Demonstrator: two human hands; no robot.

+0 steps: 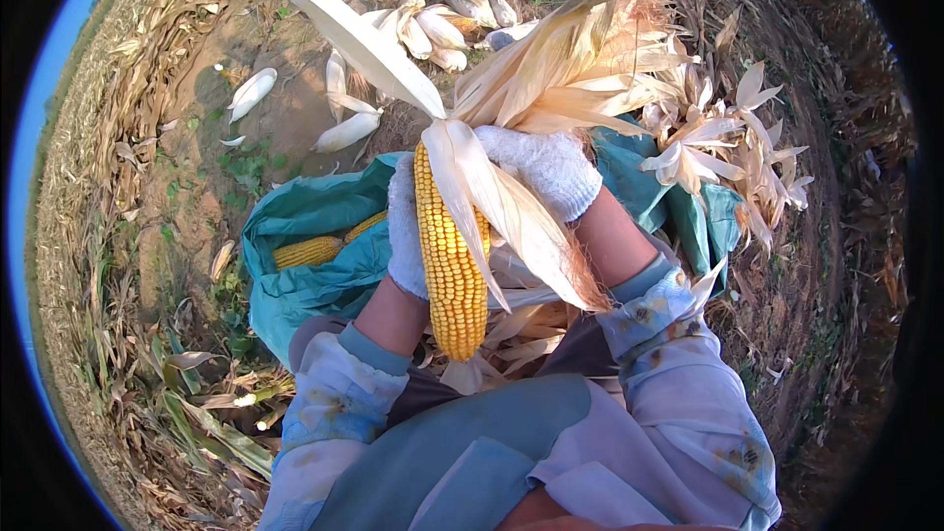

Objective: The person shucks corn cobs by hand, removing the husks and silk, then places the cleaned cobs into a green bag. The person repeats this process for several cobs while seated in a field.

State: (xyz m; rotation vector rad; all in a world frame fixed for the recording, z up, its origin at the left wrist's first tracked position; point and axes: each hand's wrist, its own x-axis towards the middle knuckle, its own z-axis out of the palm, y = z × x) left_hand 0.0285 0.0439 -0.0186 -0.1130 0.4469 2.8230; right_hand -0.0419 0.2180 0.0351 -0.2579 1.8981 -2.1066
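A yellow ear of corn (pixel 451 265) points toward my body, its kernels mostly bare. My left hand (pixel 404 228), in a white knitted glove, grips the ear along its left side; the fingers are partly hidden behind it. Pale dry husk leaves (pixel 509 214) are peeled back from the cob's base, one standing up to the far left. My right hand (pixel 546 166), gloved the same way, is closed around the husk at the base. Beyond it spreads a large bunch of dry husk (pixel 568 66) with brown silk.
A green woven sack (pixel 317 199) stands open at my left with husked corn ears (pixel 308 252) inside. More green sacking (pixel 708 221) lies at right beside a heap of husks (pixel 700 140). Several unhusked ears (pixel 442 29) lie on the soil ahead. Dry stalks (pixel 221 413) litter the left.
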